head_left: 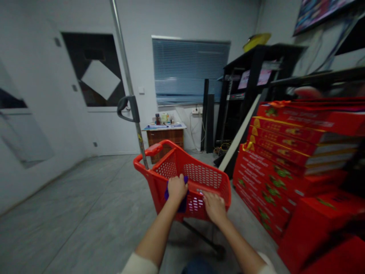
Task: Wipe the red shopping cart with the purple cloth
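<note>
A red plastic shopping cart [199,173] with a slotted basket stands in front of me, its handle end to the left. My left hand [177,188] is closed around a purple cloth [183,203] at the near rim; part of the cloth hangs down over the outer side of the basket. To its right, my right hand [214,206] grips the same rim, fingers curled over the top edge. A metal pole [122,49] with a grey loop handle [129,109] rises from the cart's handle end.
Stacked red boxes [265,179] line the right side. Behind the cart is a small wooden cabinet [167,135] with bottles on top. A pale board [239,133] leans by a black rack [256,62]. A white door [104,129] is at the back left.
</note>
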`<action>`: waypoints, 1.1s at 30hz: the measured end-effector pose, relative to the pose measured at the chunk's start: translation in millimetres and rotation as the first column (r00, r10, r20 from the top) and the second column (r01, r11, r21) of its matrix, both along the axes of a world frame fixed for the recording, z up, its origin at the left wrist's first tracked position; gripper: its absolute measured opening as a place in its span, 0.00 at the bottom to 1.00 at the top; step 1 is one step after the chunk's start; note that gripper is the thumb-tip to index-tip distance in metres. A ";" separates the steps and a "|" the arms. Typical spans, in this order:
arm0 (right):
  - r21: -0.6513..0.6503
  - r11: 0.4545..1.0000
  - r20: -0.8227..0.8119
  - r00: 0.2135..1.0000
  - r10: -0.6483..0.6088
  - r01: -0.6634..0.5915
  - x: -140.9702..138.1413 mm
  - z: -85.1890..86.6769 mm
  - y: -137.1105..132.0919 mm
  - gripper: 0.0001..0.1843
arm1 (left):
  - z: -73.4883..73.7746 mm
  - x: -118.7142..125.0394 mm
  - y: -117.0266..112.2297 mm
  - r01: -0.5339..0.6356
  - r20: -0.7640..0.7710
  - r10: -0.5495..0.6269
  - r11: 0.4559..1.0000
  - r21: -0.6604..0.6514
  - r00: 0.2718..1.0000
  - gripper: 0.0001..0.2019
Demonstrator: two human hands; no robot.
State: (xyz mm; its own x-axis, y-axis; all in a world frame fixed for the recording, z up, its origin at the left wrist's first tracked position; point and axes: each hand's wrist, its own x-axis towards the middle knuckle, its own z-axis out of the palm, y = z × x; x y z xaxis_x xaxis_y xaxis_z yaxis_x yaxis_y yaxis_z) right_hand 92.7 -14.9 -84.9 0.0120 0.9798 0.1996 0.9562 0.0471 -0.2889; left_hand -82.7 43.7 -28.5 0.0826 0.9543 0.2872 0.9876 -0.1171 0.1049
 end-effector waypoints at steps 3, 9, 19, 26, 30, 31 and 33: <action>0.017 0.999 0.027 0.999 -0.041 0.041 -8.8 -3.5 1.9 0.24 | -13.9 25.3 -8.1 0.041 0.023 -0.041 0.999 0.001 0.999 0.15; -0.005 0.999 0.017 0.999 0.032 -0.032 0.9 5.6 -2.9 0.24 | -25.1 44.3 -9.5 0.136 0.053 -0.135 0.991 -0.016 0.989 0.15; -0.042 0.999 -0.020 1.000 0.019 -0.019 20.3 -7.9 0.0 0.25 | -17.1 26.0 -0.5 0.043 0.014 -0.043 0.999 -0.003 0.999 0.15; -0.031 0.999 -0.057 0.998 0.027 -0.028 12.6 -7.8 1.8 0.25 | -26.4 49.6 -8.2 0.173 0.029 -0.172 0.984 -0.040 0.985 0.15; -0.035 0.999 -0.063 0.997 0.039 -0.041 12.8 -11.2 4.0 0.24 | -14.5 17.3 6.6 0.117 -0.008 -0.117 0.992 -0.057 0.993 0.15; -0.029 0.999 -0.059 0.998 0.037 -0.038 11.7 -12.4 4.6 0.24 | -12.7 11.4 9.2 0.090 -0.012 -0.091 0.995 -0.051 0.996 0.15; -0.012 1.000 -0.048 0.998 0.027 -0.027 7.8 -14.7 5.8 0.24 | -12.7 8.3 10.5 0.063 -0.011 -0.064 0.997 -0.037 0.998 0.15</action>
State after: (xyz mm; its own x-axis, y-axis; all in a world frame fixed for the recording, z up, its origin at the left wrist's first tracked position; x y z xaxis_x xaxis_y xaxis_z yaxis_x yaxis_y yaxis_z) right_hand 100.5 -9.1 -99.5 -0.0051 0.9824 0.1867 0.9396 0.0686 -0.3353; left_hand -74.4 54.2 -41.2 0.1467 0.9569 0.2507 0.9795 -0.1758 0.0980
